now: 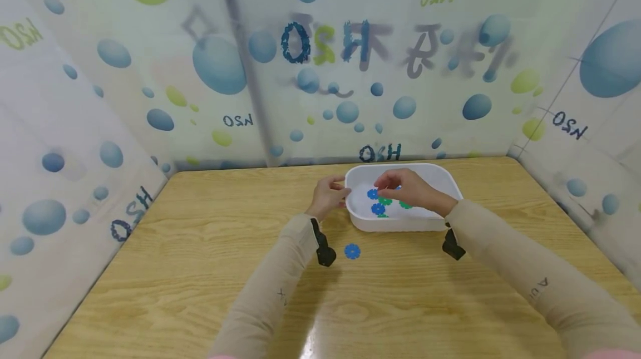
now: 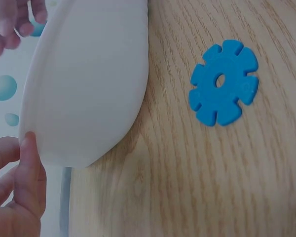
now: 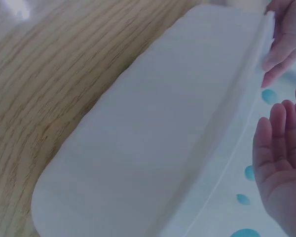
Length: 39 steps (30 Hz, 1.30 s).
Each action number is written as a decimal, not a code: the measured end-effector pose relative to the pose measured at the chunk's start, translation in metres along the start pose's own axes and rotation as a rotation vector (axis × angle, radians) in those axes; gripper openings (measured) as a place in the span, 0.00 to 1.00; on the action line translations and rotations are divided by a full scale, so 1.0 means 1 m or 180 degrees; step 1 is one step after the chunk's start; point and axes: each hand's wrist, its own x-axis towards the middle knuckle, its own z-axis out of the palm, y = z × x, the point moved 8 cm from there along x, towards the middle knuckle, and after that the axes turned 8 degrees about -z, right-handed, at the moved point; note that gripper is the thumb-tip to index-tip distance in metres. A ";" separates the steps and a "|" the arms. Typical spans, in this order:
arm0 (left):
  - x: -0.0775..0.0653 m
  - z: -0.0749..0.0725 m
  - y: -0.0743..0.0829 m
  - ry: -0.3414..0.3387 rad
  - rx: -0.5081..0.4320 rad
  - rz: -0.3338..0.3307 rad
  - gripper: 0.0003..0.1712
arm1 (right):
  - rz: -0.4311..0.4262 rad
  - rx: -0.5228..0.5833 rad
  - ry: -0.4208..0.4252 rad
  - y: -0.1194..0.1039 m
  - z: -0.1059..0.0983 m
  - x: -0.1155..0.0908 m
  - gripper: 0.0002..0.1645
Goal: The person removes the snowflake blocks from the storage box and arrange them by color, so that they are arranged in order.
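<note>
A white plastic tub point(image 1: 400, 225) stands near the back of the wooden table. Several blue and green notched discs lie in it, among them a blue disc point(image 1: 378, 209) and a green disc point(image 1: 385, 201). At the tub's left end my left hand point(image 1: 328, 196) holds the rim, its thumb point(image 2: 29, 153) against the near side. Over the tub hovers my right hand point(image 1: 408, 187), fingers loosely bent and partly covering the discs; nothing shows in its grasp. A single blue notched disc point(image 2: 223, 84) with a centre hole lies on the table in front of the tub.
The wooden table point(image 1: 200, 270) reaches back to a printed curtain point(image 1: 310, 103) with bubble patterns. Similar printed sheets hang at the left and right sides. Dark wrist-worn devices sit below both wrists, the left device point(image 1: 325, 253) close to the loose disc.
</note>
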 end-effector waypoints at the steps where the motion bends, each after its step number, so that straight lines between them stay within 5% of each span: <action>1: 0.000 0.000 0.000 0.0000 -0.0003 -0.0005 0.24 | 0.0023 -0.0011 -0.0035 0.004 0.001 0.001 0.10; 20: 0.000 -0.001 0.000 -0.0002 0.0038 -0.0034 0.23 | 0.0658 0.0036 -0.0316 0.061 0.015 0.011 0.17; 31: 0.000 -0.002 0.000 0.0004 0.0028 -0.0009 0.23 | 0.0916 0.0357 -0.0661 0.073 0.037 0.011 0.19; 39: -0.002 -0.001 0.001 0.0024 -0.0002 0.0073 0.22 | 0.0937 0.0280 -0.0717 0.080 0.045 0.012 0.21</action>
